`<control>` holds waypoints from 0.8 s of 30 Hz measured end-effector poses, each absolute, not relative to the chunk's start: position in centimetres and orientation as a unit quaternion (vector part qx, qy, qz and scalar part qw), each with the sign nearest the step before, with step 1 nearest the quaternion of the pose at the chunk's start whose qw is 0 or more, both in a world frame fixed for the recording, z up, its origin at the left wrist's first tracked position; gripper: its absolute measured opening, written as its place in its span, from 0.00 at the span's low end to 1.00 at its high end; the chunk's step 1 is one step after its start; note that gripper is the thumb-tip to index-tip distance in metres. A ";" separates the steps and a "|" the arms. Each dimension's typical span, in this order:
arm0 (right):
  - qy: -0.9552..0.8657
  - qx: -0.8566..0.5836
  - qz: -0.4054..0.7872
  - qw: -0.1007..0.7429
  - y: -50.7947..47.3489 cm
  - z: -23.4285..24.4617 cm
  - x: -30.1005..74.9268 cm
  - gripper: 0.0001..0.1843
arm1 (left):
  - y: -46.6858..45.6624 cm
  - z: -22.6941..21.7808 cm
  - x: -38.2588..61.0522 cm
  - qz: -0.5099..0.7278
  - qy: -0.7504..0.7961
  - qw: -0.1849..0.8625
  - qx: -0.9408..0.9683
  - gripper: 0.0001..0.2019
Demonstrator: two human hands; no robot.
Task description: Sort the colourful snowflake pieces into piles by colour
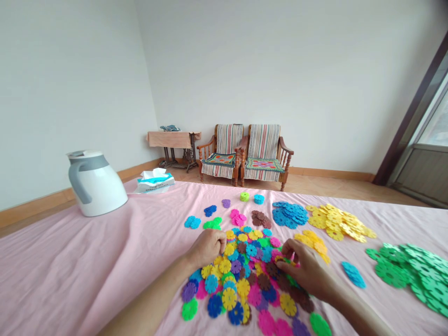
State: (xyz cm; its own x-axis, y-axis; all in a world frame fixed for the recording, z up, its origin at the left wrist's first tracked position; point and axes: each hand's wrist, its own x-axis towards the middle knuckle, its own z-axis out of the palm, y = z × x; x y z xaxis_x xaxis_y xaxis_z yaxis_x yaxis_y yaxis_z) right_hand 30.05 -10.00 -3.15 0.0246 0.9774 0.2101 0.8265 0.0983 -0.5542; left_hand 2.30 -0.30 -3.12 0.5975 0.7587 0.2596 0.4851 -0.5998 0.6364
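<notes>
A mixed pile of notched plastic discs (251, 250) in several colours spreads over the pink cloth before me. My left hand (209, 246) rests at the pile's left edge, its fingers curled closed with the knuckles up; what they hold, if anything, is hidden. On the pile's right side, my right hand (305, 266) bends its thumb and fingers around the edge of a disc, which partly shows at the thumb. Beyond the hands sit small sorted groups: green discs (213, 223), pink discs (238, 217), brown discs (261, 219) and orange-yellow discs (312, 242).
Larger heaps of blue discs (290, 214), yellow discs (338, 221) and green discs (413, 270) lie to the right. A white jug (101, 189) and a tissue box (155, 181) stand at the left. Behind the pink cloth (140, 247) are two wooden armchairs (264, 149).
</notes>
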 end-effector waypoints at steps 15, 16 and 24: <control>-0.697 -0.652 0.138 0.265 -10.1 -2.9 28.7 0.06 | -0.3 -3.1 2.3 0.262 0.359 0.256 0.858 0.11; -0.699 -0.646 0.144 0.271 -10.2 -2.8 28.7 0.06 | -0.3 -3.1 2.3 0.262 0.359 0.255 0.859 0.11; -0.678 -0.636 0.156 0.333 -10.0 -3.0 29.5 0.12 | -0.4 -2.9 2.3 0.260 0.361 0.252 0.860 0.11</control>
